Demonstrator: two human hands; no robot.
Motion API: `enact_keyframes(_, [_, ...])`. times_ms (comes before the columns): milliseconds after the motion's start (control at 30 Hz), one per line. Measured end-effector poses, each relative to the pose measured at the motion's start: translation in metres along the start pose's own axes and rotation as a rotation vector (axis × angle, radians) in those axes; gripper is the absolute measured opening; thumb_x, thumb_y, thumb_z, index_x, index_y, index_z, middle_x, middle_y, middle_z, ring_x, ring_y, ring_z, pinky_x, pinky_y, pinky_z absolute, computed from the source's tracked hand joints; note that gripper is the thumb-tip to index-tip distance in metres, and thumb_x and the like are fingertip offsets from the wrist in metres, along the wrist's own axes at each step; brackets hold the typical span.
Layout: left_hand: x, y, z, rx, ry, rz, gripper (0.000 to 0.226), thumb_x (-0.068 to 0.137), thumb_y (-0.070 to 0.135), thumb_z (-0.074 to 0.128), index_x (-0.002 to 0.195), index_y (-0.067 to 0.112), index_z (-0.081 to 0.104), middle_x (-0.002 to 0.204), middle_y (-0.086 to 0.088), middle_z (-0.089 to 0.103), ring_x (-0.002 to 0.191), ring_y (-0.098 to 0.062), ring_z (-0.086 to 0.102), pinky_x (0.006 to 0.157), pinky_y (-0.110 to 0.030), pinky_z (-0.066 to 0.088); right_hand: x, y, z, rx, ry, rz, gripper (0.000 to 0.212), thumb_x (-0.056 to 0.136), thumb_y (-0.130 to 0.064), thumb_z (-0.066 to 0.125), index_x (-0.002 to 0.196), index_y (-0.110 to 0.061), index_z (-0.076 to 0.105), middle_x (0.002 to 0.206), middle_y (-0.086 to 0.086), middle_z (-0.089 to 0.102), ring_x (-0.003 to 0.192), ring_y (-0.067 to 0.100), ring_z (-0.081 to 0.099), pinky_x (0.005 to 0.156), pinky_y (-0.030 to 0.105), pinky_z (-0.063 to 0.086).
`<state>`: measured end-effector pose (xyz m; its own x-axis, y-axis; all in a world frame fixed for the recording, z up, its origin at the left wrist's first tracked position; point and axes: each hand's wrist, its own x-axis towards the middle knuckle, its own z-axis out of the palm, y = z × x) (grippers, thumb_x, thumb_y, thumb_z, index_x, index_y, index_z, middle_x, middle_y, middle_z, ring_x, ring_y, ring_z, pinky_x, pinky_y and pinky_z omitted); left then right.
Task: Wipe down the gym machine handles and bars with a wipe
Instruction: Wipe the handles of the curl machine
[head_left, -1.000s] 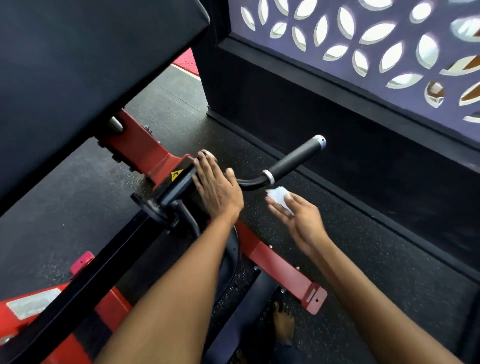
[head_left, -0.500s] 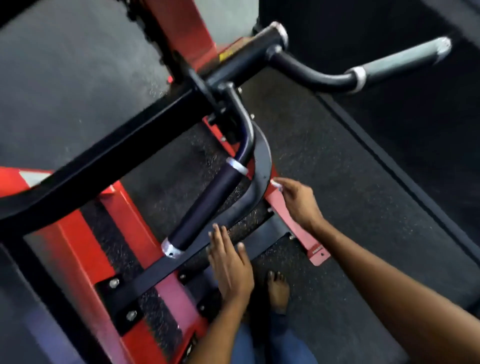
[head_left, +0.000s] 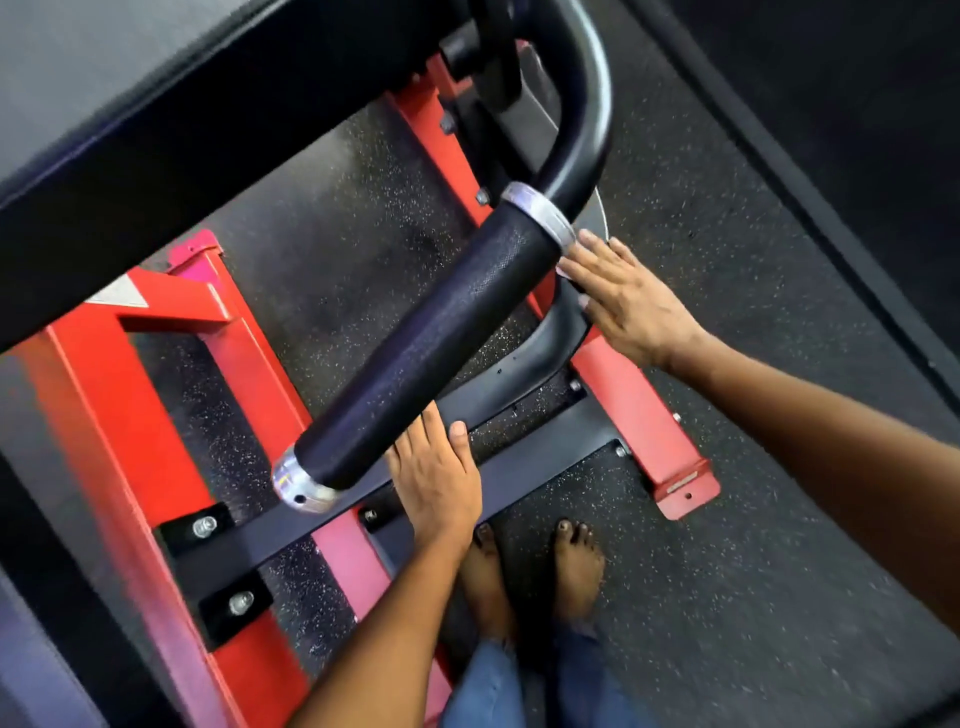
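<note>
A black textured handle grip (head_left: 426, 358) with silver collars at both ends runs diagonally across the middle and curves up into a black bar (head_left: 582, 104). My left hand (head_left: 436, 483) lies flat by the grip's lower end, its straight fingertips hidden behind the grip. My right hand (head_left: 631, 299) is at the upper silver collar (head_left: 540, 213), fingers extended toward it. A sliver of the white wipe (head_left: 563, 271) shows under those fingers, held against the tucked thumb; most of the wipe is hidden.
The red machine frame (head_left: 130, 415) and a bolted black crossbar (head_left: 540, 457) lie on the speckled rubber floor (head_left: 727, 597) below the handle. A person's bare feet (head_left: 576, 566) and jeans stand just behind the crossbar. A large black pad (head_left: 156, 130) fills the upper left.
The view dropped and closed in on the lower handle. My left hand left the upper pivot and came down beside the grip's lower end. My right hand carried the wipe to the grip's upper collar.
</note>
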<state>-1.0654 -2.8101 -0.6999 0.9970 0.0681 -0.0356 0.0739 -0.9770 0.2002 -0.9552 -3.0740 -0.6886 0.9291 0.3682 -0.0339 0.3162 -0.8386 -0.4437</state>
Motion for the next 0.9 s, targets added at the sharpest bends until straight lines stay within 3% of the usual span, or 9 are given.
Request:
enact_keyframes(167, [-0.001, 0.001, 0.0, 0.005, -0.004, -0.017, 0.063, 0.104, 0.041, 0.008, 0.144, 0.001, 0.036, 0.149, -0.019, 0.039, 0.139, -0.03, 0.026, 0.112, -0.042, 0.016, -0.04, -0.055, 0.034, 0.006, 0.086, 0.179, 0.059, 0.096, -0.035, 0.031, 0.143, -0.001, 0.031, 0.152, 0.014, 0.026, 0.142, 0.029, 0.019, 0.117, 0.038, 0.006])
enact_keyframes(267, [-0.002, -0.002, 0.001, -0.008, -0.012, -0.007, 0.061, 0.104, 0.041, 0.009, 0.148, 0.003, 0.03, 0.154, -0.016, 0.033, 0.142, -0.028, 0.022, 0.114, -0.041, 0.014, -0.037, -0.103, 0.052, 0.056, 0.098, 0.224, 0.06, 0.099, -0.041, 0.025, 0.144, -0.002, 0.031, 0.152, 0.012, 0.028, 0.143, 0.026, 0.017, 0.118, 0.039, 0.008])
enact_keyframes(400, [-0.004, -0.008, 0.002, -0.047, -0.022, 0.039, 0.056, 0.102, 0.031, 0.026, 0.149, 0.003, 0.026, 0.155, -0.015, 0.03, 0.143, -0.025, 0.018, 0.116, -0.039, 0.013, -0.021, -0.12, 0.067, 0.061, 0.028, -0.041, 0.05, 0.1, -0.036, 0.03, 0.133, -0.004, 0.051, 0.138, 0.009, 0.05, 0.133, 0.026, 0.04, 0.114, 0.036, 0.021])
enact_keyframes(567, [-0.005, -0.013, -0.004, -0.022, -0.077, 0.082, 0.06, 0.102, 0.037, 0.018, 0.15, 0.002, 0.022, 0.155, -0.016, 0.029, 0.142, -0.024, 0.014, 0.118, -0.041, 0.014, -0.031, -0.06, 0.043, -0.027, -0.108, -0.488, 0.039, 0.098, -0.008, 0.033, 0.135, -0.006, 0.048, 0.142, 0.008, 0.045, 0.135, 0.021, 0.035, 0.116, 0.032, 0.017])
enact_keyframes(633, [-0.005, -0.011, -0.005, -0.006, -0.078, 0.085, 0.061, 0.103, 0.039, 0.014, 0.15, 0.002, 0.021, 0.155, -0.016, 0.029, 0.142, -0.024, 0.013, 0.117, -0.043, 0.012, -0.039, -0.045, 0.017, 0.146, -0.006, -0.214, 0.037, 0.092, -0.008, 0.047, 0.128, -0.01, 0.057, 0.135, 0.005, 0.054, 0.13, 0.013, 0.043, 0.115, 0.033, 0.023])
enact_keyframes(700, [-0.005, -0.01, -0.004, 0.003, -0.068, 0.078, 0.059, 0.102, 0.035, 0.02, 0.15, 0.001, 0.022, 0.154, -0.018, 0.031, 0.14, -0.024, 0.014, 0.115, -0.045, 0.012, -0.038, -0.039, -0.01, 0.346, 0.255, 0.21, 0.028, 0.093, -0.015, 0.052, 0.115, -0.009, 0.067, 0.123, 0.003, 0.064, 0.121, 0.002, 0.05, 0.112, 0.028, 0.03])
enact_keyframes(733, [-0.005, -0.009, -0.004, -0.002, -0.062, 0.074, 0.059, 0.101, 0.034, 0.022, 0.15, 0.001, 0.022, 0.153, -0.018, 0.032, 0.139, -0.025, 0.015, 0.114, -0.046, 0.013, -0.03, -0.035, -0.019, 0.33, 0.402, 0.307, 0.028, 0.093, -0.011, 0.049, 0.114, -0.005, 0.066, 0.122, 0.007, 0.064, 0.121, 0.003, 0.05, 0.111, 0.025, 0.033])
enact_keyframes(800, [-0.006, -0.01, -0.004, -0.03, -0.066, 0.076, 0.058, 0.101, 0.032, 0.023, 0.149, 0.0, 0.024, 0.152, -0.019, 0.033, 0.138, -0.026, 0.015, 0.115, -0.046, 0.016, -0.006, -0.03, -0.026, 0.28, 0.422, 0.268, 0.032, 0.091, 0.001, 0.046, 0.118, -0.001, 0.063, 0.126, 0.012, 0.06, 0.125, 0.015, 0.049, 0.109, 0.026, 0.035])
enact_keyframes(900, [-0.007, -0.01, -0.006, -0.065, -0.06, 0.065, 0.061, 0.103, 0.039, 0.018, 0.149, -0.001, 0.024, 0.154, -0.018, 0.023, 0.139, -0.028, 0.013, 0.113, -0.049, 0.018, 0.038, -0.017, -0.019, 0.191, 0.201, 0.155, 0.027, 0.092, -0.003, 0.046, 0.112, 0.001, 0.063, 0.128, 0.014, 0.058, 0.129, 0.026, 0.045, 0.112, 0.036, 0.029])
